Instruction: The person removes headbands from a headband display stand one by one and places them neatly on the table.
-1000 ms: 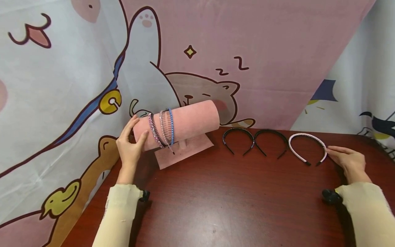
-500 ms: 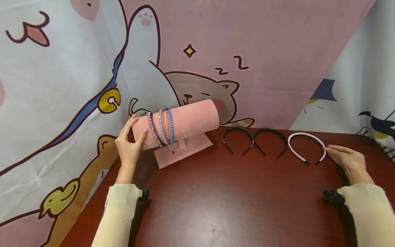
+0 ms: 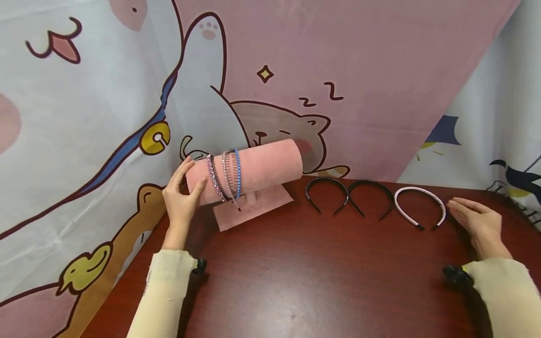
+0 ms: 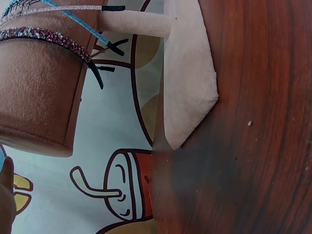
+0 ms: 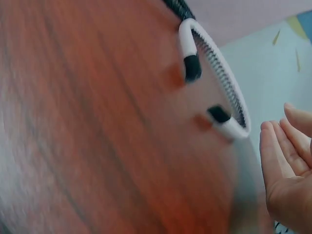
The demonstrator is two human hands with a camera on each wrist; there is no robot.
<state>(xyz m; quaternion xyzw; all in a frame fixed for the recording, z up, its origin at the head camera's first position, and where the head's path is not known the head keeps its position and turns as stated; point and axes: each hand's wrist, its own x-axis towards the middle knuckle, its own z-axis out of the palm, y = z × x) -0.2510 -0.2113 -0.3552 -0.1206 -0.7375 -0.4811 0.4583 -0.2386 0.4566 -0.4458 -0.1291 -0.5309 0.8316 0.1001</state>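
Note:
A pink plush roll (image 3: 268, 162) lies on a stand with a flat pink base (image 3: 270, 202). Round its left part sit a glittery pink headband (image 3: 214, 178), a pale headband (image 3: 226, 173) and a blue headband (image 3: 238, 173). My left hand (image 3: 179, 197) is at the roll's left end, thumb and fingers spread; in the left wrist view a fingertip (image 4: 7, 168) shows just off that end. To the right, a white headband (image 3: 405, 213) lies on the table. My right hand (image 5: 287, 180), its fingers straight, is beside it with a small gap.
On the dark red wooden table (image 3: 321, 277), two black headbands, one dark and speckled (image 3: 307, 190), one plain (image 3: 372, 182), lie between the roll and the white headband. A cartoon-printed cloth (image 3: 359, 56) hangs close behind and along the left side.
My right hand has come slightly away from the white headband, leaving a small gap. My left hand stays at the roll's end. The head view has shifted a little.

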